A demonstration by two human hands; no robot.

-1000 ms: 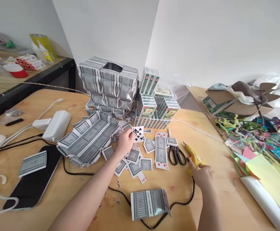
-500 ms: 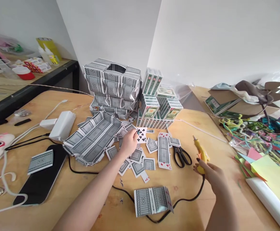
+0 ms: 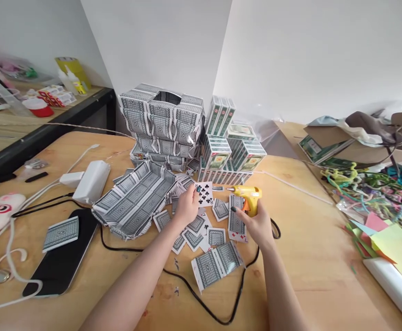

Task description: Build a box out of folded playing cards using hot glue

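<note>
My left hand [image 3: 187,205] pinches a playing card [image 3: 205,194], an eight of clubs, face up above the scattered cards. My right hand [image 3: 257,223] grips a yellow hot glue gun [image 3: 249,194] by its handle, the nozzle pointing left toward that card without touching it. Beneath the glue gun lies a strip of joined cards [image 3: 237,219], partly covered by my right hand. Loose cards [image 3: 193,240] lie under and around my left wrist. Nearer to me, a folded piece of joined cards [image 3: 217,265] rests on the table, beside the black cord.
An open tray made of cards [image 3: 137,197] stands left of my hands. Behind it rises a stacked card structure [image 3: 163,119], with boxed card decks [image 3: 217,156] to its right. A black phone [image 3: 61,257] and white cables lie left; colourful pipe cleaners [image 3: 387,197] lie right.
My right hand has brought the glue gun left and up, turning its nozzle toward the held card. The cord has shifted, and the folded card piece near me has turned slightly.
</note>
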